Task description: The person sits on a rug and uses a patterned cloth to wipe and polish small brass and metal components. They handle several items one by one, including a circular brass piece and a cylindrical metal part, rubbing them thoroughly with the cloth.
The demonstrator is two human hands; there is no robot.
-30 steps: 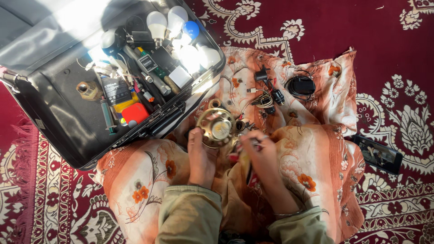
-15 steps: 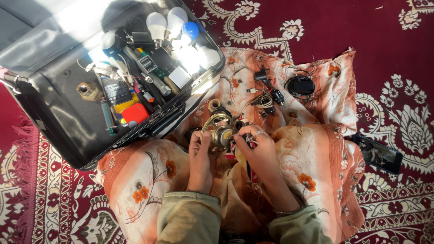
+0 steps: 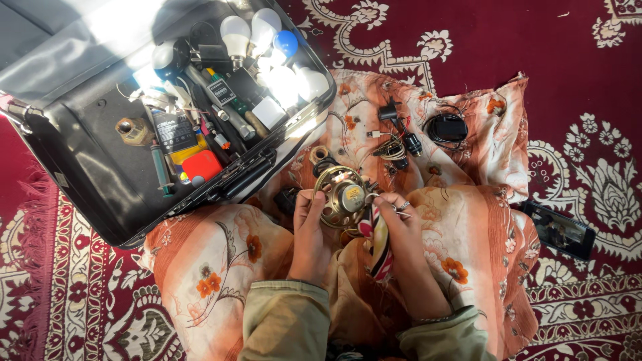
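A round brass-coloured speaker [image 3: 341, 196] with a metal frame is tilted up over the orange floral cloth [image 3: 468, 220]. My left hand [image 3: 309, 230] grips its left rim. My right hand [image 3: 400, 230], with a ring on one finger, touches the speaker's right side and holds a tool with a red, white and black striped handle [image 3: 380, 241], which hangs down between my hands. Small parts lie on the cloth just beyond the speaker.
An open black case [image 3: 87, 167] at the upper left holds light bulbs [image 3: 235, 33], a red box [image 3: 200, 165], tubes and tools. A coiled black cable [image 3: 446, 127] and small black adapters [image 3: 394, 144] lie on the cloth. A phone [image 3: 558, 229] rests on the red patterned carpet at right.
The speaker has been lifted and tilted up toward me, shifting slightly right. My right hand moved up to its right side, and the striped tool handle now shows between my hands.
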